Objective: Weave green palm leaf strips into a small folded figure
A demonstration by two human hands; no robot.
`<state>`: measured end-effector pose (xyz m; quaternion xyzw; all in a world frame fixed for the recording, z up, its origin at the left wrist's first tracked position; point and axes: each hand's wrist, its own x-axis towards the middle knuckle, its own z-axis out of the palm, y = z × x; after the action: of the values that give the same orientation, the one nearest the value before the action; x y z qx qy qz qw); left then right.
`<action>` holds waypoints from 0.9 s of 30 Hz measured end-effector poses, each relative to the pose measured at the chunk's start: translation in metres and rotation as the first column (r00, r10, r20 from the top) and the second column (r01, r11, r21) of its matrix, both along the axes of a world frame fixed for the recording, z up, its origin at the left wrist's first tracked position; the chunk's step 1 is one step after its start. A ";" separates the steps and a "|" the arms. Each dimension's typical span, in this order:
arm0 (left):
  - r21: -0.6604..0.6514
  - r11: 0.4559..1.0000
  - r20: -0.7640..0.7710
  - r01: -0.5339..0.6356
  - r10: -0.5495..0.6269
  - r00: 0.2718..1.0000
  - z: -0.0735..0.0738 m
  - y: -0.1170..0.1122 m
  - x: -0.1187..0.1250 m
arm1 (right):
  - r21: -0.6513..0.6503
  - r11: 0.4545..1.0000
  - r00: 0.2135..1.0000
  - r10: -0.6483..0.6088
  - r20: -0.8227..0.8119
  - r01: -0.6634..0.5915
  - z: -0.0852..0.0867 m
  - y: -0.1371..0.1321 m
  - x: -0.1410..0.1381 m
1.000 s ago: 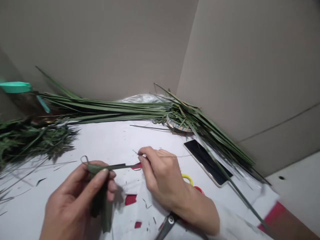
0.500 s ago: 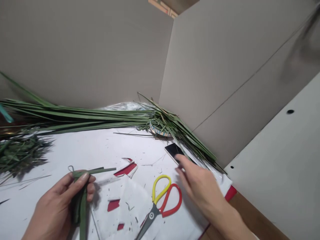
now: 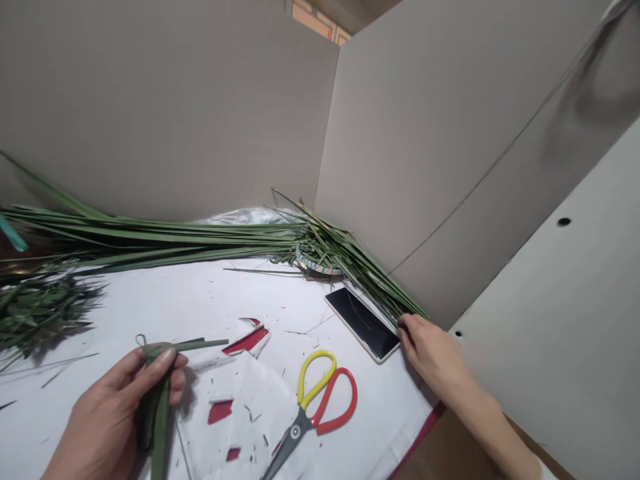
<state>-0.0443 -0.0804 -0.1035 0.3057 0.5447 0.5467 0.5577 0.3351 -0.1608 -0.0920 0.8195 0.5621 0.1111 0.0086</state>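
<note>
My left hand (image 3: 135,393) pinches a folded piece of green leaf strips (image 3: 159,427) between thumb and fingers. One strip end points right and others hang down; a small loop stands at the top. At the table's right edge, my right hand (image 3: 435,350) has its fingers closed at the near end of the bundle of long green leaves (image 3: 370,267). Its fingertips are partly hidden among the leaves. A phone (image 3: 363,323) with a dark screen lies just left of those fingers. Scissors (image 3: 310,413) with one yellow and one red handle lie between my hands.
White paper (image 3: 170,293) covers the table, with torn spots showing red and scattered leaf scraps. More long leaves (image 3: 200,237) line the back, beside a patterned round rim (image 3: 320,267). Leaf trimmings (image 3: 45,307) heap up at left. Grey panels (image 3: 200,120) stand behind.
My right hand has moved right, from over the phone to the end of the leaf bundle, uncovering the phone. The left hand keeps its hold on the folded strips.
</note>
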 end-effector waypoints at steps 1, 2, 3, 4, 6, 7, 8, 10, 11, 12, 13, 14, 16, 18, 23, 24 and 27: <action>0.009 1.000 -0.004 0.008 -0.008 1.000 0.000 0.000 0.000 | -0.001 1.000 1.000 -0.015 0.012 0.015 0.004 0.009 0.002; 0.015 1.000 -0.004 0.013 -0.013 1.000 -0.001 0.000 0.000 | -0.001 1.000 0.999 -0.027 0.025 0.027 0.007 0.019 0.004; 0.019 1.000 -0.007 0.013 -0.013 1.000 -0.001 0.000 0.000 | -0.004 0.999 0.999 -0.037 0.037 0.037 0.009 0.028 0.006; 0.018 1.000 -0.011 0.015 -0.015 1.000 -0.002 -0.001 0.000 | -0.007 0.999 0.998 -0.043 0.047 0.043 0.011 0.038 0.006; -0.002 1.000 -0.009 0.028 -0.028 1.000 -0.003 -0.001 0.000 | -0.019 0.999 0.997 -0.045 0.063 0.046 0.012 0.055 0.004; -0.012 0.999 -0.007 0.036 -0.036 0.999 -0.002 -0.002 0.000 | -0.026 0.999 0.997 -0.042 0.069 0.044 0.011 0.062 0.002; -0.020 0.999 -0.005 0.048 -0.048 0.999 -0.002 -0.002 0.000 | -0.035 0.999 0.997 -0.039 0.073 0.041 0.011 0.068 0.000; -0.034 0.998 -0.009 0.055 -0.056 0.998 0.000 -0.003 0.001 | -0.054 0.998 0.996 -0.031 0.078 0.036 0.010 0.075 -0.005; -0.036 0.998 -0.015 0.056 -0.057 0.998 0.002 -0.004 0.002 | -0.061 0.998 0.996 -0.028 0.080 0.033 0.010 0.076 -0.007; -0.037 0.997 -0.023 0.067 -0.068 0.997 0.003 -0.004 0.002 | -0.065 0.997 0.996 -0.026 0.082 0.031 0.010 0.077 -0.008; -0.033 0.996 -0.030 0.082 -0.083 0.996 0.004 -0.005 0.003 | -0.066 0.997 0.996 -0.023 0.086 0.029 0.011 0.076 -0.009; -0.028 0.994 -0.039 0.101 -0.103 0.994 0.005 -0.006 0.003 | -0.065 0.998 0.996 -0.019 0.091 0.025 0.012 0.074 -0.010; -0.006 0.990 -0.055 0.140 -0.140 0.989 0.005 -0.007 0.002 | -0.058 0.998 0.995 -0.007 0.104 0.013 0.014 0.069 -0.012; 0.016 0.987 -0.069 0.158 -0.157 0.985 0.003 -0.008 0.000 | -0.049 0.999 0.993 0.007 0.120 -0.001 0.016 0.063 -0.014; 0.073 0.982 -0.074 0.174 -0.169 0.983 -0.002 -0.006 -0.001 | -0.020 0.999 0.987 0.033 0.158 -0.030 0.022 0.049 -0.020; 0.075 0.981 -0.076 0.177 -0.171 0.982 -0.002 -0.006 0.000 | -0.013 0.999 0.985 0.040 0.165 -0.039 0.023 0.046 -0.022; 0.084 0.981 -0.054 0.173 -0.169 0.984 -0.001 -0.005 0.002 | 0.000 0.997 0.981 0.074 0.182 -0.076 0.023 0.036 -0.029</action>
<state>-0.0426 -0.0857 -0.1046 0.3883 0.5045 0.5131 0.5757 0.3063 -0.1245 -0.0687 0.7843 0.5890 0.1875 0.0528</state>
